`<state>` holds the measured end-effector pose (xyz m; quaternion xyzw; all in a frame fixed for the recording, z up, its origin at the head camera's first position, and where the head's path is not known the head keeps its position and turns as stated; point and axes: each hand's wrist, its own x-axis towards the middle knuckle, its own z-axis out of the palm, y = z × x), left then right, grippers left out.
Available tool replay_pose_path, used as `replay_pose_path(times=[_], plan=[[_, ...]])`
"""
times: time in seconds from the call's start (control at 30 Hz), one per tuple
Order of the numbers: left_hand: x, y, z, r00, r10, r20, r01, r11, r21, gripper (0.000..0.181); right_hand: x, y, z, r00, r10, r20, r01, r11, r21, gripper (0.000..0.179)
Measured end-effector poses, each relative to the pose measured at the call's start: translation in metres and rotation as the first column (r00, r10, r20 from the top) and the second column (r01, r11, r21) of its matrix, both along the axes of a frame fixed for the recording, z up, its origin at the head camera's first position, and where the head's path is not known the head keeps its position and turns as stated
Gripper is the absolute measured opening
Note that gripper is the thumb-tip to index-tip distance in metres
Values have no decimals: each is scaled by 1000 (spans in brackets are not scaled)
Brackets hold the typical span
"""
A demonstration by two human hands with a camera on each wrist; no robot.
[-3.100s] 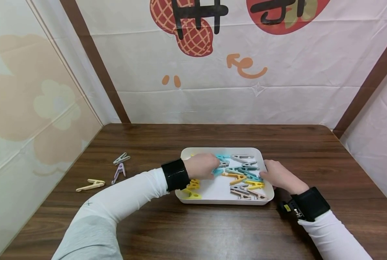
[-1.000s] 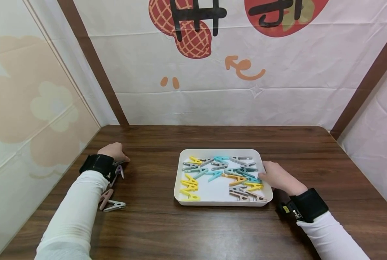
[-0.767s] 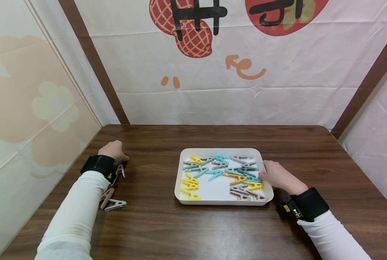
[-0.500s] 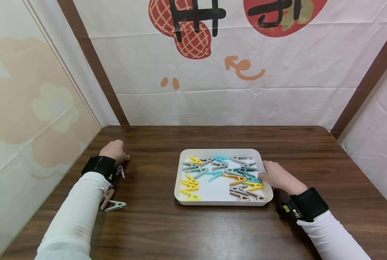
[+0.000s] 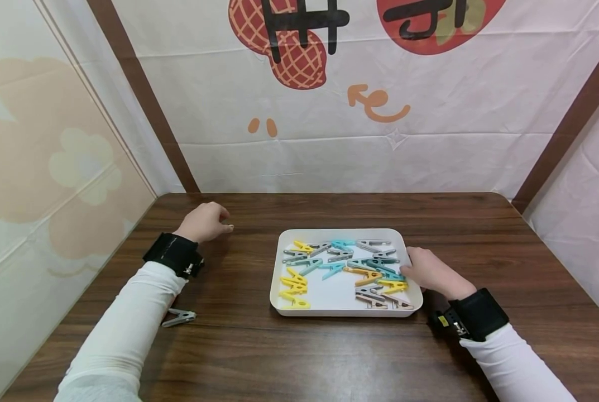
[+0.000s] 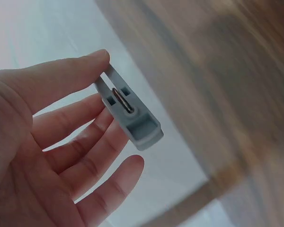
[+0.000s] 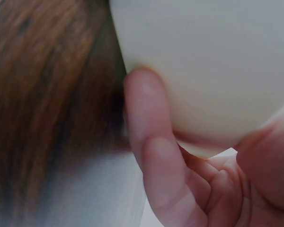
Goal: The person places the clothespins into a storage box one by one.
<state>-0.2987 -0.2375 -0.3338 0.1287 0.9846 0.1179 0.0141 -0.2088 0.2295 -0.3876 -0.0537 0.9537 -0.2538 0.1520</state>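
Note:
In the left wrist view a grey clothespin point(image 6: 132, 111) with a metal spring is pinched between the thumb and fingers of my left hand point(image 6: 80, 127). That left hand point(image 5: 204, 222) hovers over the far left of the table in the head view, where the pin itself is hidden. My right hand point(image 5: 432, 272) grips the right side of a white tray point(image 5: 319, 313); the right wrist view shows the fingers point(image 7: 149, 109) along the tray's outer wall point(image 7: 203, 71). Several clothespins lie in the tray, among them yellow point(image 5: 295, 302), teal point(image 5: 309, 266), orange point(image 5: 363, 275) and grey ones.
One light grey clothespin point(image 5: 178, 317) lies on the wooden table point(image 5: 259, 357) beside my left forearm, whose sleeve point(image 5: 123, 324) covers part of the tabletop. Printed cloth walls point(image 5: 289, 162) stand behind and at both sides.
My left hand went from the tray to the loose clothespins at the left, took a grey one, and has now lifted and moved rightward. My right hand stays on the tray.

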Motion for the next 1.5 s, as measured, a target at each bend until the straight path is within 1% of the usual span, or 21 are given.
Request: replay_pose_path(times=[0.07, 0.2, 0.27, 0.37, 0.47, 0.57, 0.67, 0.73, 0.9, 0.97, 1.0, 1.03, 1.27, 1.37, 1.5], plan=[[3, 14, 5, 1000, -29, -5, 29, 1000, 5, 39, 0, 0, -1, 1000, -3, 0, 3, 1000, 0, 49], [13, 41, 15, 994, -104, -39, 104, 995, 9, 37, -1, 0, -2, 1000, -9, 3, 9, 1000, 4, 49], [19, 54, 19, 988, -143, -64, 144, 990, 11, 36, 0, 0, -1, 1000, -10, 2, 10, 1000, 5, 49], [30, 72, 24, 973, -211, -96, 213, 977, 14, 34, 0, 1, 1, 1000, -5, -6, 5, 1000, 5, 51], [41, 88, 26, 950, -290, -118, 292, 956, -1, 32, 0, 1, 1, 1000, 0, -10, 0, 1000, 9, 51], [53, 102, 27, 927, -353, -124, 352, 936, -31, 31, 0, 2, 0, 1000, 0, -10, 1, 1000, 13, 51], [61, 115, 24, 906, -405, -119, 401, 914, -58, 31, 1, 1, 0, 1000, -11, -3, 11, 1000, 10, 51], [67, 123, 22, 889, -442, -116, 437, 897, -70, 31, 1, 0, -1, 1000, -18, 2, 18, 1000, 8, 50], [76, 142, 14, 836, -541, -93, 536, 841, -80, 30, 1, 1, -1, 1000, -13, 0, 13, 1000, 3, 50], [78, 148, 11, 821, -567, -66, 562, 824, -76, 30, 1, 2, -1, 1000, -9, -1, 9, 1000, 2, 50], [78, 151, 9, 817, -575, -50, 571, 818, -78, 30, 1, 2, -2, 1000, -10, 0, 10, 1000, 1, 50], [77, 154, 6, 814, -580, -31, 577, 813, -79, 29, 1, 1, -2, 1000, -10, 0, 10, 1000, 2, 50], [77, 172, -6, 810, -577, 105, 586, 801, -123, 27, 1, 0, -2, 1000, 0, -5, 0, 1000, 6, 50], [75, 177, -10, 808, -573, 139, 588, 797, -136, 27, 0, 0, 0, 1000, 8, -15, -8, 1000, 10, 51], [71, 184, -16, 807, -568, 160, 589, 792, -159, 24, 0, 0, -1, 1000, 3, -6, -3, 1000, 7, 51]])
